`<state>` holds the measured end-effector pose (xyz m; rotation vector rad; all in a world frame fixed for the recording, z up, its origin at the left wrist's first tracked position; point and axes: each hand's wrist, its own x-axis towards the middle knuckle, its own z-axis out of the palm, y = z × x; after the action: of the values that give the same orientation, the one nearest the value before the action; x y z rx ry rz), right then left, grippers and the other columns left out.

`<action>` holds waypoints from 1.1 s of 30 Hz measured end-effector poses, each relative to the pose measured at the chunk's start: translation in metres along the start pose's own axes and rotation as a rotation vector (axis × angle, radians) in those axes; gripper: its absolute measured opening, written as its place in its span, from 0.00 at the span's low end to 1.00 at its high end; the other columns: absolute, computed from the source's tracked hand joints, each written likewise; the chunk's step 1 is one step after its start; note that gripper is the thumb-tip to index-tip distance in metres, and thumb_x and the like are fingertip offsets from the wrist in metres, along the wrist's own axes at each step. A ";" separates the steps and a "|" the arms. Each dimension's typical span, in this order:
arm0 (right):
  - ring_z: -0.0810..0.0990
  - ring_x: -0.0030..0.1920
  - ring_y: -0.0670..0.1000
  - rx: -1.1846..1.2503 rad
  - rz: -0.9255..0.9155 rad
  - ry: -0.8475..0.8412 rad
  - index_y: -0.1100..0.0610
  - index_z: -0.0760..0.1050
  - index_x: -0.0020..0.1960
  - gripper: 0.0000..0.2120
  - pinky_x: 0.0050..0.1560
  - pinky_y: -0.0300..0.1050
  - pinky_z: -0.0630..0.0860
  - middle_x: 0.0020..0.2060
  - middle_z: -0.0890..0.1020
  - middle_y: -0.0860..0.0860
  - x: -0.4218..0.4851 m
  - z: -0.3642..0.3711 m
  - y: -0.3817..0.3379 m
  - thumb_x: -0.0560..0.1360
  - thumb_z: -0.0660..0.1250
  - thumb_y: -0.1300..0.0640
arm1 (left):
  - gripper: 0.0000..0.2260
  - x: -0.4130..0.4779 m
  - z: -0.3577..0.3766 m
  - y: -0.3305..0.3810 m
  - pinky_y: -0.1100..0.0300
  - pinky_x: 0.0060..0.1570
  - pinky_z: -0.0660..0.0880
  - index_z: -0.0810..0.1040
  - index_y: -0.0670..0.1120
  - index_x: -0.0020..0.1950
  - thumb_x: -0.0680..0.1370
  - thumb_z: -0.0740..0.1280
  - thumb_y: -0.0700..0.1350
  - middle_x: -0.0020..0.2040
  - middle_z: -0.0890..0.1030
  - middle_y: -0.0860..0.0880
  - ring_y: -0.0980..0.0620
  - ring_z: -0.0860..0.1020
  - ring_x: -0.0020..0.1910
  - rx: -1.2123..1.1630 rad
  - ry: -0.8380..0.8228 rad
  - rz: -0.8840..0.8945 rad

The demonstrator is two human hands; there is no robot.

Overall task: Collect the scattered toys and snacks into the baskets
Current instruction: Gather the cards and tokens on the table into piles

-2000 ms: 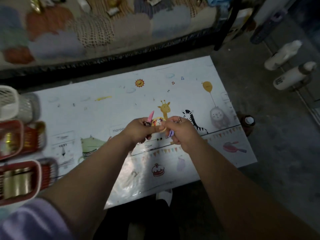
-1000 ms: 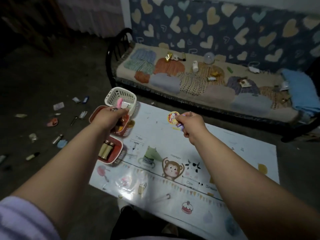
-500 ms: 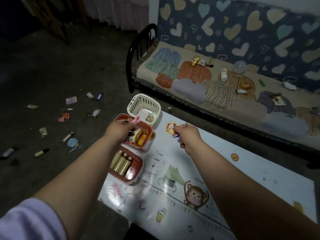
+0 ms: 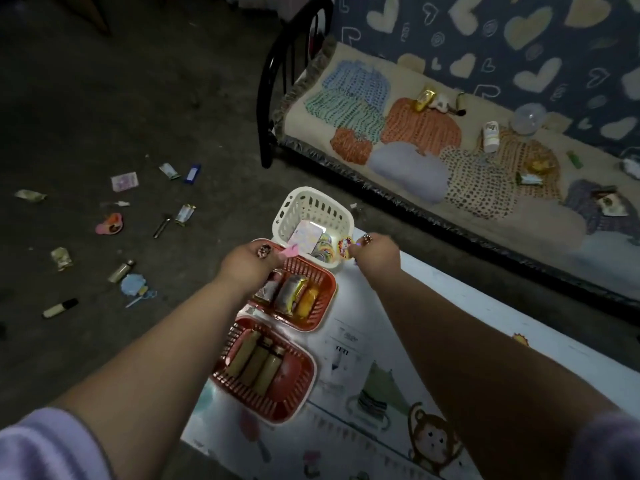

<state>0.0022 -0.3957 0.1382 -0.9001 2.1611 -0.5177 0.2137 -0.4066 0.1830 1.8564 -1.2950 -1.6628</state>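
Observation:
Three baskets stand in a row on the printed mat [image 4: 433,341]: a white basket [image 4: 294,206] farthest, a red basket [image 4: 325,299] with wrapped snacks in the middle, a second red basket [image 4: 298,393] with gold tubes nearest. My left hand [image 4: 249,263] pinches a small pink toy [image 4: 290,251] at the near rim of the white basket. My right hand [image 4: 375,252] pinches a round colourful toy [image 4: 345,244] over that basket's right rim. A pale card and a round item lie inside the white basket.
Several small toys and wrappers [image 4: 114,223] are scattered on the dark floor to the left. More small items, among them a white bottle [image 4: 490,136] and a gold wrapper [image 4: 425,98], lie on the patterned daybed [image 4: 415,157] behind the mat.
Both hands have moved from the mat's middle to the white basket, carrying the pink toy and the round toy. The view has swung left toward the baskets.

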 end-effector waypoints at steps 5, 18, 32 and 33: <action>0.80 0.47 0.54 -0.241 -0.083 -0.007 0.54 0.79 0.53 0.10 0.44 0.44 0.76 0.46 0.82 0.53 0.048 0.026 -0.009 0.73 0.68 0.53 | 0.03 0.039 -0.003 -0.012 0.61 0.36 0.73 0.80 0.49 0.44 0.77 0.68 0.47 0.34 0.80 0.49 0.55 0.76 0.28 0.068 0.033 -0.001; 0.71 0.28 0.49 0.519 0.394 -0.134 0.63 0.74 0.48 0.08 0.26 0.41 0.67 0.33 0.75 0.56 0.091 0.066 -0.002 0.74 0.69 0.59 | 0.05 0.104 0.016 -0.025 0.69 0.20 0.65 0.79 0.47 0.48 0.79 0.64 0.42 0.30 0.77 0.49 0.60 0.70 0.19 0.066 0.019 -0.050; 0.77 0.50 0.58 0.698 0.417 0.011 0.57 0.72 0.44 0.04 0.56 0.60 0.77 0.44 0.76 0.56 0.096 0.052 -0.021 0.75 0.66 0.57 | 0.17 0.123 0.067 0.022 0.52 0.57 0.72 0.70 0.44 0.69 0.80 0.62 0.41 0.60 0.74 0.45 0.47 0.75 0.55 -0.293 -0.230 -0.165; 0.77 0.51 0.58 0.718 0.423 0.009 0.55 0.72 0.43 0.04 0.55 0.59 0.78 0.45 0.76 0.55 0.093 0.051 -0.019 0.74 0.66 0.57 | 0.17 0.122 0.067 0.023 0.53 0.57 0.71 0.69 0.44 0.70 0.81 0.61 0.43 0.63 0.73 0.44 0.46 0.75 0.57 -0.296 -0.230 -0.166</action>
<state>0.0027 -0.4810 0.0724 -0.0482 1.8717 -0.9795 0.1313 -0.4939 0.1081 1.6724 -0.9281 -2.0779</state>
